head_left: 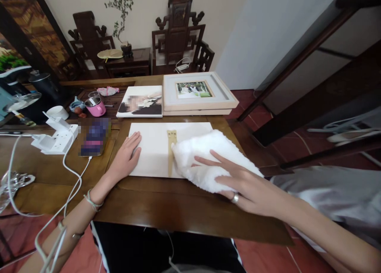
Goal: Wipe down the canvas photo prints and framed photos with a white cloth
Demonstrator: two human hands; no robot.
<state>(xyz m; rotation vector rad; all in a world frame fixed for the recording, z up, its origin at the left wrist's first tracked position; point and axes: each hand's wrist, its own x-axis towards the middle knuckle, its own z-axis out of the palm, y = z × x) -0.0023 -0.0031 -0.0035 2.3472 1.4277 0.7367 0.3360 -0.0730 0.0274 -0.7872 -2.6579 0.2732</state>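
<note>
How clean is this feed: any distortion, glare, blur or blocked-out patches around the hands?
Head view: the wide lens leans the chairs outward near the edges; head view: pixelation hides the phone and part of the photo panel; head view: a faint sheen on the brown table; head view: left hand and right hand look readable.
</note>
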